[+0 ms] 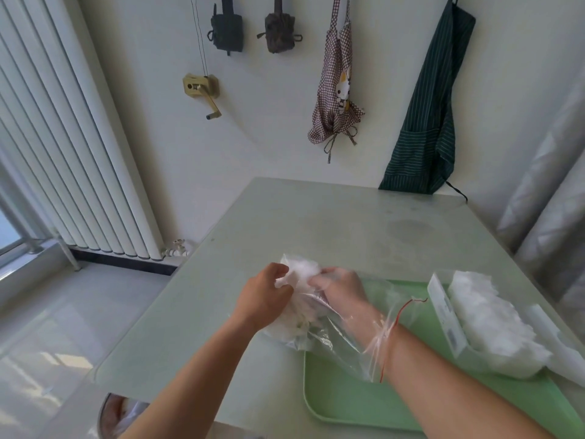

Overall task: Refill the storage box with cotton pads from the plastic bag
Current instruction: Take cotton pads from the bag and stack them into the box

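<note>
Cotton pads point(297, 277) bunch in the plastic bag point(335, 342) lying over your green tray's point(348, 403) left edge. Your right hand point(340, 288), inside the bag, pinches them; your left hand point(262, 296) grips the bag from outside. Rightward, the storage box point(446, 318) holds more.

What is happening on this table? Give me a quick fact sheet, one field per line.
Left hand: grips the plastic bag from outside.
Right hand: inside the bag, pinching cotton pads.
Plastic bag: clear, lying partly on the table, partly on the green tray.
Storage box: on the tray, to the right, already holding white pads.
Wall behind: two aprons hanging.
</note>
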Demonstrator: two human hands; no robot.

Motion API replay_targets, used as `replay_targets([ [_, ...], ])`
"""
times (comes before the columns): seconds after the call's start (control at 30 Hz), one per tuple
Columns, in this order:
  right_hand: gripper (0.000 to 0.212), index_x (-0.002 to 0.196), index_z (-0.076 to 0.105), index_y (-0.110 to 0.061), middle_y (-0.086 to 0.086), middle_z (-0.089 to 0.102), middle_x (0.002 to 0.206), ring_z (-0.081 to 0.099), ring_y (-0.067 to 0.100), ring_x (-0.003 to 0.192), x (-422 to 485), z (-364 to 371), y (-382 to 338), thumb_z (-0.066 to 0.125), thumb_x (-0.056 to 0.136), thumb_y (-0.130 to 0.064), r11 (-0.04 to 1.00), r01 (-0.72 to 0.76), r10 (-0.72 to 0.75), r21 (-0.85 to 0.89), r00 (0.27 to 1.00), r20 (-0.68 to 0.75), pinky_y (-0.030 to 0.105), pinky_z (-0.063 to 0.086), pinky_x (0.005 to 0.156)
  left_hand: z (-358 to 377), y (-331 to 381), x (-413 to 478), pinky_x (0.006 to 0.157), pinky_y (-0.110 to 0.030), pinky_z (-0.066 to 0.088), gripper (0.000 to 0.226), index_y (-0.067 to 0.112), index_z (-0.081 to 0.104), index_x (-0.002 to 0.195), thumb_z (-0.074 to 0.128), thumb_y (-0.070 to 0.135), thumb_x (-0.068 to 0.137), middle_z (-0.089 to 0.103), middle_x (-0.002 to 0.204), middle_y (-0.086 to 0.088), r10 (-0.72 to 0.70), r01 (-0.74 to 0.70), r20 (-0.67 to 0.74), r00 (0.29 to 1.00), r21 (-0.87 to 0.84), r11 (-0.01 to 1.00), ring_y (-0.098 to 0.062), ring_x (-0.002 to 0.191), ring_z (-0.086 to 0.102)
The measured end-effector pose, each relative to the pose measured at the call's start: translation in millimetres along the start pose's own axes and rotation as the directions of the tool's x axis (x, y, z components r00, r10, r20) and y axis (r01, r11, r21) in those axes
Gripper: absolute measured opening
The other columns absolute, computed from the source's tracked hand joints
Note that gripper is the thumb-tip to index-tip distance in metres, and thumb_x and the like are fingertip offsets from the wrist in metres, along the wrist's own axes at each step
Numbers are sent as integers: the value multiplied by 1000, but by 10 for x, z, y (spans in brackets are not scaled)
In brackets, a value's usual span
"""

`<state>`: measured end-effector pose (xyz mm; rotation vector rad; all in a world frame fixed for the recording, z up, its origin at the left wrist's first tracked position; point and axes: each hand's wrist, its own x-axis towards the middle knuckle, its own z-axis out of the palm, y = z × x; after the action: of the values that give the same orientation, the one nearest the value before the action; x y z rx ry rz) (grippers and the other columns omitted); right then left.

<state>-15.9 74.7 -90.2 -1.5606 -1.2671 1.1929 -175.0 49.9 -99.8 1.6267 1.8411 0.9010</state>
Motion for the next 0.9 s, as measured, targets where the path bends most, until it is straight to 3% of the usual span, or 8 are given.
replay_targets([
  [0.13,18,61,69,-5,4,60,55,58,23,64,-53,-92,-14,68,74,-18,998,-54,54,22,998,21,47,56,72,22,9,6,102,-29,41,44,19,54,135,50,20,91,60,137,-1,-43,42,18,999,49,998,-23,125,54],
  [0.37,7,72,64,-12,3,52,61,45,17,53,-177,-236,8,63,78,-17,965,-249,231,79,955,185,32,37,57,41,52,-8,100,-29,41,47,19,52,137,48,22,90,58,138,-3,-91,87,47,995,86,993,-25,126,53],
  [0.43,8,77,65,-13,3,53,63,49,17,57,-188,-253,23,68,78,-21,952,-280,247,125,941,229,35,42,64,49,63,-12,100,-30,41,47,20,51,137,48,23,90,58,138,-4,-96,91,53,994,97,991,-25,126,53],
  [0.53,31,91,71,-11,10,59,72,56,26,66,-197,-307,46,83,72,-33,929,-291,215,226,926,311,39,48,70,53,70,-25,97,-31,42,46,21,52,135,48,25,90,59,135,-4,-112,104,52,992,132,986,-27,123,54],
  [0.63,42,98,74,-9,15,71,93,69,33,83,-228,-368,68,82,71,-40,978,-170,125,124,944,304,44,58,83,55,42,-26,89,-31,44,40,18,56,127,47,26,89,63,126,-8,-115,102,65,991,179,978,-31,114,57],
  [0.77,17,89,67,2,12,60,72,60,22,53,-336,-500,39,74,83,-12,922,-269,148,278,909,389,31,53,54,33,1,4,78,-31,41,36,15,57,121,48,29,89,65,118,-11,-151,138,57,987,178,974,-32,106,59],
  [0.83,23,88,66,-1,11,59,68,56,23,54,-431,-613,42,76,80,-20,920,-295,146,256,867,477,32,51,56,23,4,12,79,-31,43,38,18,57,124,49,30,88,65,117,-10,-172,160,55,984,182,970,-31,105,59],
  [0.9,27,99,65,-2,9,62,69,59,21,58,-572,-745,29,72,87,-25,963,-241,146,122,844,515,34,53,61,30,28,22,80,-32,46,39,18,57,123,48,29,87,65,116,-10,-184,169,60,981,189,967,-31,103,60],
])
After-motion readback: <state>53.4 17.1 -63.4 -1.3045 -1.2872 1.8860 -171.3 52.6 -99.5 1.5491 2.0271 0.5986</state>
